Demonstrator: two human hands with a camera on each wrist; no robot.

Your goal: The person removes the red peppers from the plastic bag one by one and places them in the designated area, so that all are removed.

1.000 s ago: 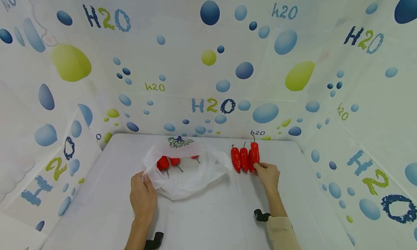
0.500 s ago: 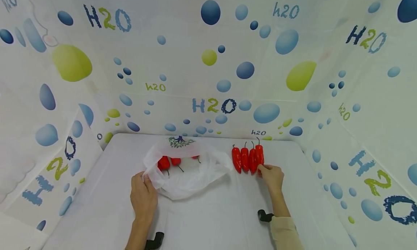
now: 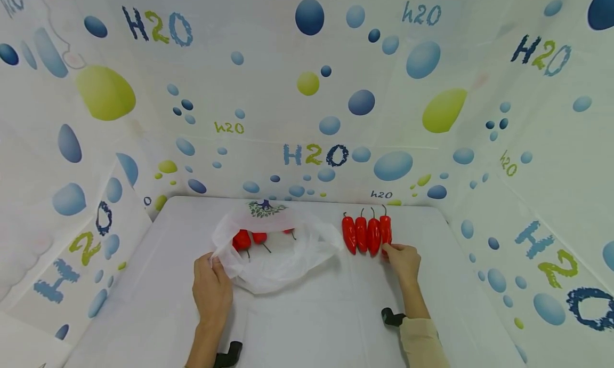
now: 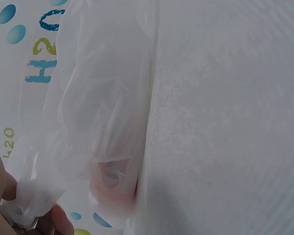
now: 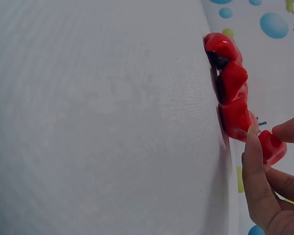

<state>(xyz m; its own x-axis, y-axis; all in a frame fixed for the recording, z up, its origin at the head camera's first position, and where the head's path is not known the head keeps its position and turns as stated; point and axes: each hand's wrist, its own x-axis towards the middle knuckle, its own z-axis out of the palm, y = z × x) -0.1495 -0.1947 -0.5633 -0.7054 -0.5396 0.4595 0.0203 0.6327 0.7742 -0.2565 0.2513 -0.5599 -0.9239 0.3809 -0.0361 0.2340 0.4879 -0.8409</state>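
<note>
Four red peppers (image 3: pixel 362 234) beside white bag (image 3: pixel 261 284)

The site is a screened-off work area. White H2O-print sheeting (image 3: pixel 268 90) encloses a white-covered table (image 3: pixel 302 330) on three sides. Building type cannot be determined.

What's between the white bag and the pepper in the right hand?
Three red peppers in a row lie between the white bag and the held pepper in the right hand; the head view shows it.
</note>
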